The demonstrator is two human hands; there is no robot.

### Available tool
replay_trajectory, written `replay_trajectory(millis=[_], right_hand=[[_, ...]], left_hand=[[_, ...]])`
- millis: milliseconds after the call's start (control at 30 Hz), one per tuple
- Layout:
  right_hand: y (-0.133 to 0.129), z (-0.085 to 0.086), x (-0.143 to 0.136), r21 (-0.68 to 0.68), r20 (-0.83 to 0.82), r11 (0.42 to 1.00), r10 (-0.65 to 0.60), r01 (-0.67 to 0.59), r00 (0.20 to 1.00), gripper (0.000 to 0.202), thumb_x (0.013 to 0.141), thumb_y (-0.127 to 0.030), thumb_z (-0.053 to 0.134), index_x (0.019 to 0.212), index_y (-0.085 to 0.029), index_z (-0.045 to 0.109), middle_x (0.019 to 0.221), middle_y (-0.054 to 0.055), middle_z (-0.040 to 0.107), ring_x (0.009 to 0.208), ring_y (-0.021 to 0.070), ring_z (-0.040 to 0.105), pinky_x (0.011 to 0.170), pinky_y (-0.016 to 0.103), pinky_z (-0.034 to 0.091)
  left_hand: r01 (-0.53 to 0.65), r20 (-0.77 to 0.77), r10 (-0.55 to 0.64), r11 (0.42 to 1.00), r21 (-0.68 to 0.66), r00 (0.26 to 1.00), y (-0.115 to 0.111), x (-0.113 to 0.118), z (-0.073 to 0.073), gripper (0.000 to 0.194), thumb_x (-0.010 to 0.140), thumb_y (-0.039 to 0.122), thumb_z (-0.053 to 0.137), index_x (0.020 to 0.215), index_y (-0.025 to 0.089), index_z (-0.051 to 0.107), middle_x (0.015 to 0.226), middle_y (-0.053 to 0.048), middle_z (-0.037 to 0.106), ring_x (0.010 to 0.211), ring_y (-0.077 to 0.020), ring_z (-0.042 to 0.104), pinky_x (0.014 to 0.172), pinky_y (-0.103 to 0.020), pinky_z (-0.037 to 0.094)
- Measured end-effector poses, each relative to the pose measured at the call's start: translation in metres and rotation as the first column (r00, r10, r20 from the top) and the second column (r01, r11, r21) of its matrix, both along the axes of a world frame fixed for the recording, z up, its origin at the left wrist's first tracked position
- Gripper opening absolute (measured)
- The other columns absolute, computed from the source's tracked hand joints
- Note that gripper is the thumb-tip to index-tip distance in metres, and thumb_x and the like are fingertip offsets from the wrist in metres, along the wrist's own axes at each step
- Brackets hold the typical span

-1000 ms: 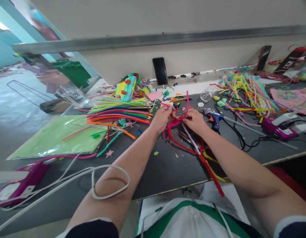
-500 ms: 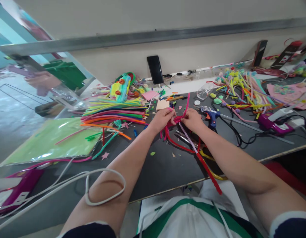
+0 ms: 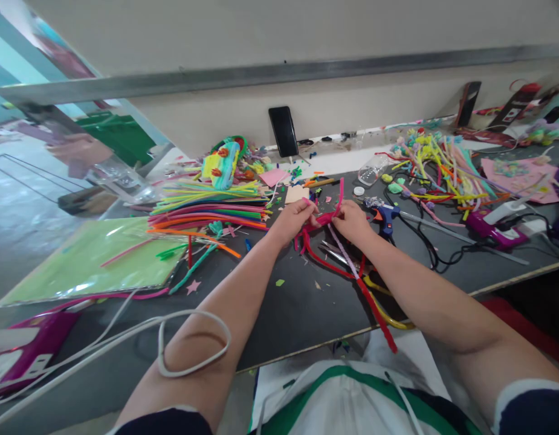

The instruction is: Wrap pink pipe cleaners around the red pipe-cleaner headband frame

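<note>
Between my two hands is a bundle of red and pink pipe cleaners. My left hand pinches its left end, fingers closed. My right hand grips the right side, and a pink end sticks up beside its fingertips. A pale lilac stem slants down from the bundle to a thick red length that reaches past the table's front edge. Scissors with yellow handles lie partly under the red pieces. Just right of my right hand is a blue glue gun.
Bundled colourful pipe cleaners and a green sheet in plastic lie left. A black phone leans at the back. A white cable crosses over my left forearm. A purple power strip and loose pipe cleaners are right.
The hanging red end has shifted slightly left and up. Both hands keep their hold on the bundle in nearly the same place, and the view has turned slightly.
</note>
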State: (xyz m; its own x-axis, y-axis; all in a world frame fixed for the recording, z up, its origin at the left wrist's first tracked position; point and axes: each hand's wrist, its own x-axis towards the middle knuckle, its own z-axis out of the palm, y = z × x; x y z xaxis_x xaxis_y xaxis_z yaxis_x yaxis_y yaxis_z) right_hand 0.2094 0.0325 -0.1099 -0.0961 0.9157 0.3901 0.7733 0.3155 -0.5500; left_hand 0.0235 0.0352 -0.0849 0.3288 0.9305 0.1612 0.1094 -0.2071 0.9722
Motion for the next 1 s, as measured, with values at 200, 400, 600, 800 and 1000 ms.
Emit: replay_trajectory(millis=[200,400,600,800,1000], right_hand=[[-0.003,0.02,0.005,0.185,-0.214,0.979,0.123,-0.083,0.969,0.016,0.071,-0.015,0.058,0.059,-0.021,0.049,0.093,0.008,0.065,0.095,0.023,0.059,0.089,0.039,0.044],[-0.013,0.034,0.004,0.302,-0.292,0.941,0.244,-0.153,0.925,0.005,0.075,-0.02,0.058,0.071,-0.019,0.056,0.098,0.011,0.063,0.096,0.0221,0.059,0.089,0.037,0.044],[-0.013,0.045,0.018,0.278,-0.421,0.949,0.26,-0.149,0.869,0.01,0.078,-0.028,0.058,0.077,-0.019,0.057,0.093,0.008,0.064,0.096,0.0214,0.059,0.089,0.036,0.044],[-0.01,0.048,0.029,0.073,-0.582,0.953,0.28,-0.294,0.764,0.021,0.075,-0.032,0.063,0.091,-0.018,0.062,0.083,0.003,0.065,0.077,0.0171,0.059,0.074,0.031,0.046],[-0.008,0.049,0.029,0.013,-0.796,0.938,0.219,-0.346,0.564,0.032,0.071,-0.042,0.069,0.093,-0.019,0.063,0.082,0.001,0.066,0.074,0.0154,0.06,0.07,0.029,0.047]], left_hand=[[-0.018,0.056,0.018,1.0,-0.001,0.998,-0.005,-0.001,0.014,0.037,0.07,0.036,0.072,0.1,0.015,0.066,0.097,-0.005,0.068,0.085,-0.0122,0.06,0.08,-0.024,0.045],[0.103,0.043,-0.096,0.974,-0.203,0.994,-0.009,0.006,0.014,0.037,0.068,0.035,0.074,0.096,0.012,0.067,0.076,-0.004,0.066,0.066,-0.0116,0.059,0.064,-0.025,0.045],[0.109,0.056,-0.1,0.977,-0.184,0.993,-0.015,0.008,0.029,0.025,0.071,0.031,0.072,0.084,0.013,0.064,0.066,0.0,0.06,0.057,-0.0084,0.053,0.058,-0.021,0.041],[0.145,0.146,-0.117,0.97,-0.195,0.982,-0.018,0.004,0.038,0.02,0.072,0.028,0.07,0.083,0.013,0.064,0.064,0.001,0.059,0.055,-0.007,0.05,0.054,-0.019,0.038],[0.166,0.207,-0.119,0.96,-0.227,0.971,-0.015,0.0,0.04,0.022,0.071,0.03,0.072,0.079,0.012,0.062,0.062,0.0,0.058,0.054,-0.0068,0.05,0.053,-0.019,0.038]])
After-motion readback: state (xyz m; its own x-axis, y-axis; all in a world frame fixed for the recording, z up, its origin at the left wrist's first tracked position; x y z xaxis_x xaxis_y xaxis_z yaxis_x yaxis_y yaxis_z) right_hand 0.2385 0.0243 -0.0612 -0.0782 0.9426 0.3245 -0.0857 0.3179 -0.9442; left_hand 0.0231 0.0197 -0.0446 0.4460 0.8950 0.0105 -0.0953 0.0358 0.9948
